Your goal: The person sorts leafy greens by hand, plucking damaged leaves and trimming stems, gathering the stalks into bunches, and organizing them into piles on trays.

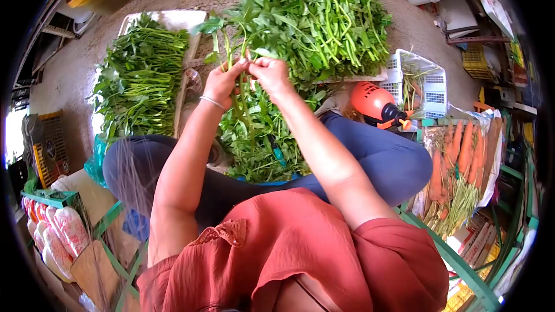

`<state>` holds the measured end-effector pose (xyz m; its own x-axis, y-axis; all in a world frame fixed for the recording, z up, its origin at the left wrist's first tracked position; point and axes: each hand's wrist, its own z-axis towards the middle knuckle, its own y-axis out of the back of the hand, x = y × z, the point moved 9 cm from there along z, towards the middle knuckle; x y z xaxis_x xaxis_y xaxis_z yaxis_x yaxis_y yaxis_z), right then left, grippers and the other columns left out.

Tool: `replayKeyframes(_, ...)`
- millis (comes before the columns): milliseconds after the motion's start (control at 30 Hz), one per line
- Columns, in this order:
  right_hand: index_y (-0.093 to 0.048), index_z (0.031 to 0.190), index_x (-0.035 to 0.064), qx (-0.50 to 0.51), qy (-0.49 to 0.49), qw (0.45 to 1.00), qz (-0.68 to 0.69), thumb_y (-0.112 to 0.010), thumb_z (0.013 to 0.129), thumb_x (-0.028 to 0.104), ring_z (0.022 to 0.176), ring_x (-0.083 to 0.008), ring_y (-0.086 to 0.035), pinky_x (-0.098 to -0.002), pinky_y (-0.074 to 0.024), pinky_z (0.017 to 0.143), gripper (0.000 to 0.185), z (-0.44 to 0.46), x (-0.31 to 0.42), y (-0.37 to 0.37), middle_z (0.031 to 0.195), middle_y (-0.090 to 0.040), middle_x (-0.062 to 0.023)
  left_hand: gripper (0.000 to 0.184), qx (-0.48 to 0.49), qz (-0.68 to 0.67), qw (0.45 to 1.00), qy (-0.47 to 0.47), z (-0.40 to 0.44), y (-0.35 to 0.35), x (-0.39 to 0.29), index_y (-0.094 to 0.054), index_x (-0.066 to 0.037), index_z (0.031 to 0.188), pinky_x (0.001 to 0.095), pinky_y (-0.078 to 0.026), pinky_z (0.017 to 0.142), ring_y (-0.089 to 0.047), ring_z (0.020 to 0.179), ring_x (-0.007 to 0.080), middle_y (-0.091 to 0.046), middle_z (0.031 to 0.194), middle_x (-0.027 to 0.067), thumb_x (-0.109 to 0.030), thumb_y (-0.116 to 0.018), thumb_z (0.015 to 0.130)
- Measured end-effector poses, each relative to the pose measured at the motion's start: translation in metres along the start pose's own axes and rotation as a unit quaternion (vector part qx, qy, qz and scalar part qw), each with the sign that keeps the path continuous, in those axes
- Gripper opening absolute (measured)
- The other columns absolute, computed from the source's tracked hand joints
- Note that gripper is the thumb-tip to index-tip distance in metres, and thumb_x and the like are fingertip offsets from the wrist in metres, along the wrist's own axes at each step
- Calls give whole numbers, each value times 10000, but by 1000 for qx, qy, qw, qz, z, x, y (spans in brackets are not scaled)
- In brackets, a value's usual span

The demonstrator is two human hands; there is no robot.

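Red blouse [289, 237] | left hand [224, 84], right hand [272, 77]: pinching leafy stems [229, 53] | jutting beyond both

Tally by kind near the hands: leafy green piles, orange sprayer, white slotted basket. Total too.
Leafy green piles: 3 (left pile, far pile, near pile)
Orange sprayer: 1
White slotted basket: 1
Total: 5

2 bare arms [193, 156] stretched forward, converging; left hand [222, 84], right hand [272, 75] close together, fingers [236, 68] curled, pinching.
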<state>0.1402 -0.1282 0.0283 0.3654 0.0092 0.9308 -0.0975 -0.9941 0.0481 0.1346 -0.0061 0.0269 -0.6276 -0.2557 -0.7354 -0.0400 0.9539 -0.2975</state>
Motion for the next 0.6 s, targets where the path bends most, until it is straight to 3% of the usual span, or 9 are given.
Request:
replayKeyframes(167,-615,683,14,-2,-49,970,-239,-652,650,187,606,-203,-580,-317,-459,607,180,-41,-18,3,640,-606,-130,187,-154,31,984,-81,0,34,-17,-532,-83,772,203,-305,343,-386,383,68,-458,543,-24,-245,-624,781)
replayKeyframes(233,-634,812,15,258,-62,863,-430,-677,640,214,731,-219,-597,-321,-463,719,267,-70,-27,-8,747,-620,-161,211,-161,-57,978,-118,10,51,-31,-488,-84,782,212,-320,343,-391,386,83,-485,576,-2,-267,-590,805)
replayKeyframes(300,-608,960,19,189,-201,826,-492,-708,629,242,828,-237,-591,-322,-442,807,411,-49,-14,40,860,-616,-175,207,-164,-62,979,-104,6,44,-29,-454,-91,859,206,-327,345,-412,405,90,-531,626,22,-272,-550,831)
replayKeyframes(367,-588,974,25,4,-55,862,-504,-682,685,260,815,-241,-591,-332,-456,770,385,-12,8,73,900,-614,-154,183,-140,-80,984,-77,3,35,-24,-408,-107,926,206,-335,344,-469,443,112,-592,725,61,-260,-488,866)
replayKeyframes(400,-591,916,35,-131,-2,939,-317,-618,756,251,796,-239,-593,-340,-463,733,271,23,68,119,862,-620,-132,171,-79,-104,991,-42,-3,15,-23,-368,-115,956,224,-347,384,-521,555,145,-619,871,109,-256,-441,890)
replayKeyframes(467,-587,894,27,-204,63,893,-396,-557,800,226,821,-256,-583,-349,-456,735,223,53,96,145,888,-606,-146,167,-58,-65,995,-45,4,15,-16,-369,-116,968,226,-351,393,-539,573,153,-621,879,99,-256,-426,896)
replayKeyframes(500,-585,942,21,-339,156,786,-492,-562,793,263,894,-296,-556,-367,-446,771,285,85,127,180,986,-568,-183,164,-56,-58,995,-50,9,19,-20,-380,-118,964,226,-353,396,-536,568,149,-621,856,89,-257,-433,894)
replayKeyframes(533,-568,1005,12,-296,85,802,-512,-573,778,312,963,-334,-517,-380,-430,810,376,106,124,190,1058,-519,-215,151,-62,-61,995,-38,10,20,-16,-402,-122,948,222,-350,397,-530,559,143,-613,805,67,-255,-445,890)
replayKeyframes(600,-614,938,43,-298,11,795,-528,-587,757,314,885,-305,-568,-381,-458,762,326,122,118,204,966,-584,-179,158,-59,-83,994,-25,13,21,-14,-453,-109,941,245,-412,461,-564,606,157,-590,750,39,-258,-453,887)
